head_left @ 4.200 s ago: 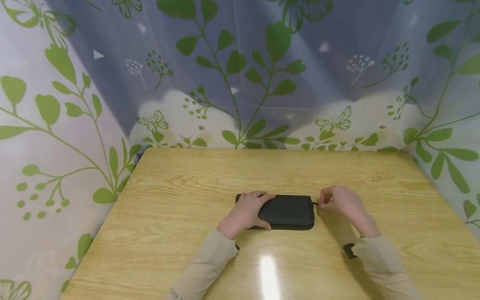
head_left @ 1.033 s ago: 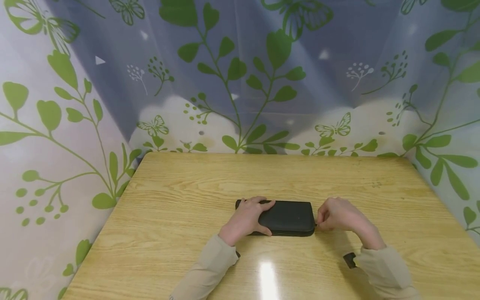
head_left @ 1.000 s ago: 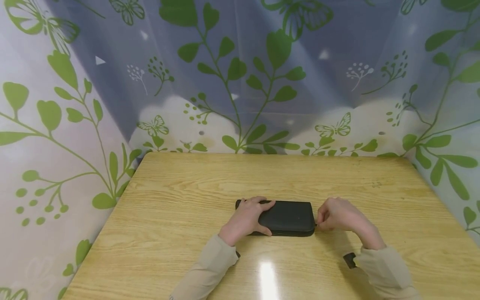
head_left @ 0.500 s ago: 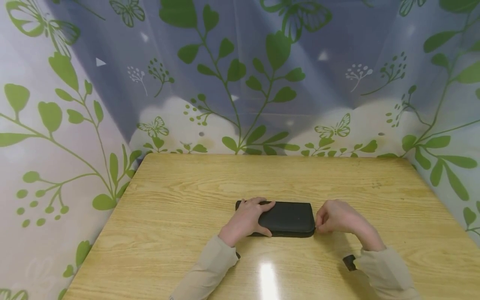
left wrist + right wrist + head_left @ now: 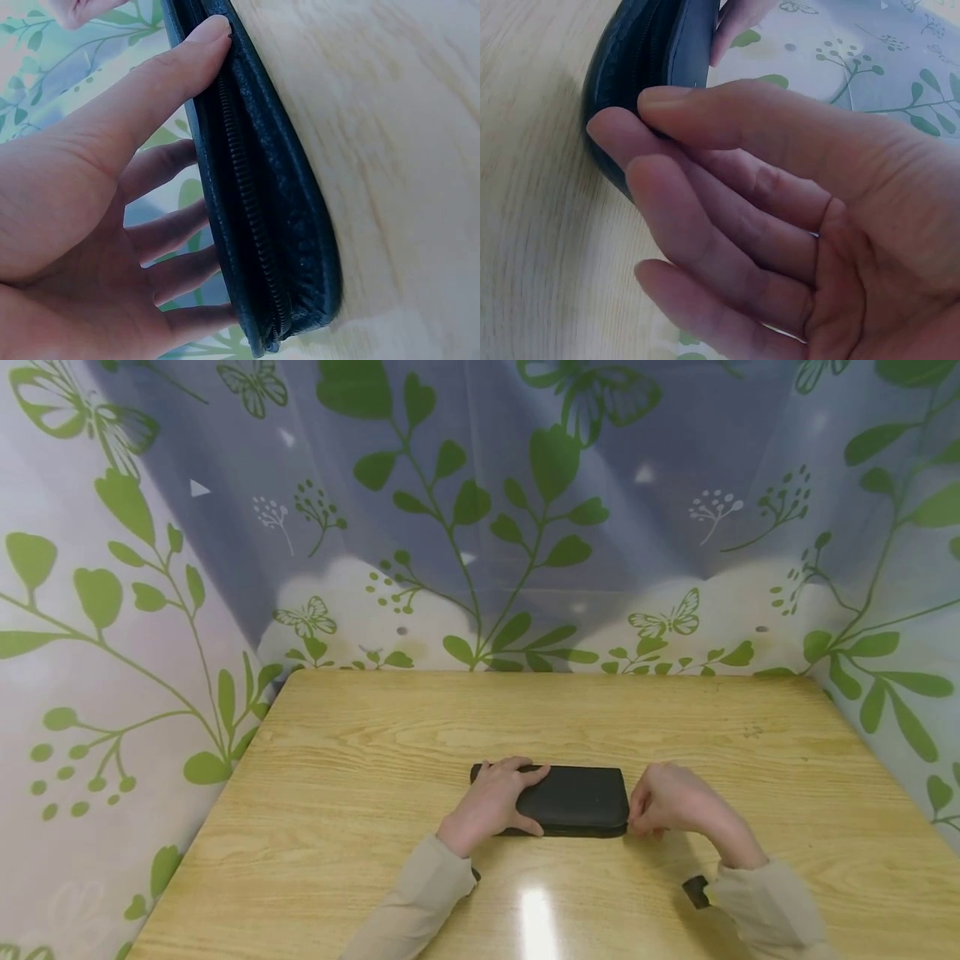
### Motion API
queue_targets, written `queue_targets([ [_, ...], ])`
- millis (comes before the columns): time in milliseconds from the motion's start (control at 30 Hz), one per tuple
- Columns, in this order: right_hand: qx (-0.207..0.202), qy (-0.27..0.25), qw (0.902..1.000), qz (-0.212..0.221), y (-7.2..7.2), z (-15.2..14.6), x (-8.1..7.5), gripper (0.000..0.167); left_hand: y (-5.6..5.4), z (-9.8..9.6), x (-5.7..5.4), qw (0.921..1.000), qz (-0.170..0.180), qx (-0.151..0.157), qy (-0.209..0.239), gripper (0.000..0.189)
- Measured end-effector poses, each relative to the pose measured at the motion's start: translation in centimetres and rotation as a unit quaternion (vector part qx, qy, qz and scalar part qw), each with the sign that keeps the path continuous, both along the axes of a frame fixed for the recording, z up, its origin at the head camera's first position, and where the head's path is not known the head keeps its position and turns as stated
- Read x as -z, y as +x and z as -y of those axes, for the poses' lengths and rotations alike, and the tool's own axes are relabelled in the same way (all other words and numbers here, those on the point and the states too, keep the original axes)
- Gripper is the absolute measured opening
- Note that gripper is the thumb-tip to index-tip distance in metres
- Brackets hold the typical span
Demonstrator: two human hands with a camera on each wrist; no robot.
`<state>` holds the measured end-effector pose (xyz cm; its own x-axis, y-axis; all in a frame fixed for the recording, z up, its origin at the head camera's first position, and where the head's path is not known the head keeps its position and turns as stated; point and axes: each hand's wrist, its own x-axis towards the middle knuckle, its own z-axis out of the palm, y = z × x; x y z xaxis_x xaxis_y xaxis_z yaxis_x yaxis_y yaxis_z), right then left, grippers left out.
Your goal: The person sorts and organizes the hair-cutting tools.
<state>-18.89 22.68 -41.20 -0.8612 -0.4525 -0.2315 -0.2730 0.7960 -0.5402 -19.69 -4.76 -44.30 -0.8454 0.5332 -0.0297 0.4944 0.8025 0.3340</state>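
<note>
A black zip-around wallet [image 5: 577, 797] lies flat on the wooden table. My left hand [image 5: 487, 802] holds its left part, fingers spread over the top and thumb on the near edge. In the left wrist view that thumb rests on the zipper side, where a row of zipper teeth [image 5: 247, 195] runs along the edge. At the wallet's near right corner, my right hand [image 5: 675, 797] pinches the zipper pull between thumb and index finger. The right wrist view shows these fingertips against the zipper edge of the wallet [image 5: 622, 82]; they hide the pull itself.
The pale wood table [image 5: 360, 727] extends around the wallet on all sides. A curtain [image 5: 480, 527] with green leaves and butterflies hangs behind and at both sides. Light glares off the table [image 5: 537, 918] nearer the body.
My right hand has moved with the zipper pull from the wallet's far right corner, down the right edge, to the near right corner. My left hand stays on the wallet.
</note>
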Motion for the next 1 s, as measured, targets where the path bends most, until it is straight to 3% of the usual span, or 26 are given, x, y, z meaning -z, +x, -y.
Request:
queue_targets([
  [433,-0.05,-0.018,0.9986,-0.01,0.11,0.52,0.35,0.019,-0.08,0.05,0.16,1.0,0.0,0.002,0.003,0.09],
  [567,-0.045,-0.014,0.9988,-0.01,0.19,0.85,0.42,0.02,-0.12,0.02,0.21,1.0,-0.003,0.003,0.001,0.09],
  [1000,-0.057,-0.057,0.996,0.038,0.02,0.71,0.32,0.019,0.02,0.04,0.17,1.0,-0.001,0.002,0.006,0.09],
])
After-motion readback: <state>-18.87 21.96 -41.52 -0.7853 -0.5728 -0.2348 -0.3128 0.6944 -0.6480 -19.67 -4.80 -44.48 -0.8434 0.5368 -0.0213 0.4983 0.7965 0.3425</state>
